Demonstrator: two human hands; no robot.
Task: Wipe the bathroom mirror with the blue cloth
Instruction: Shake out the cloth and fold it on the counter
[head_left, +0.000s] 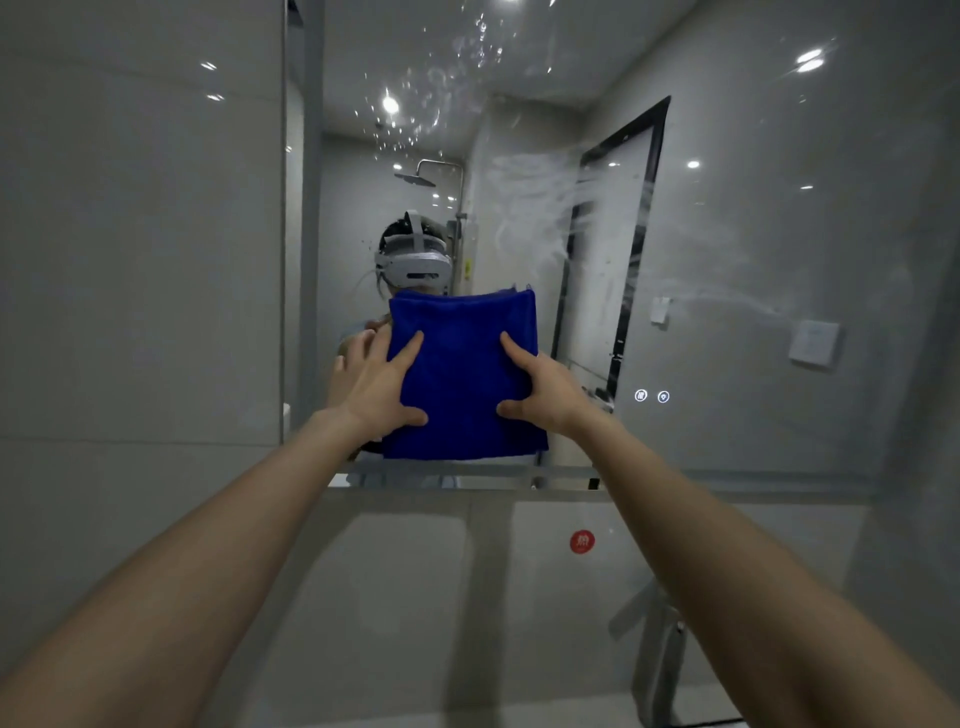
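Blue cloth (464, 374), folded into a rough square, is lying flat against the lower part of the bathroom mirror (727, 249), its slightly longer side running up and down and its top edge sitting just below the reflected headset (413, 262). 2 bare hands are pressing it to the glass: the left hand (375, 387) is covering the cloth's left edge and the right hand (545, 389) its right edge, each with fingers spread and palm flat, thumbs pointing inward along the lower half. Neither hand is pinching the fabric. Wet streaks (566, 208) are showing on the glass above and to the right, droplets (441, 88) higher up
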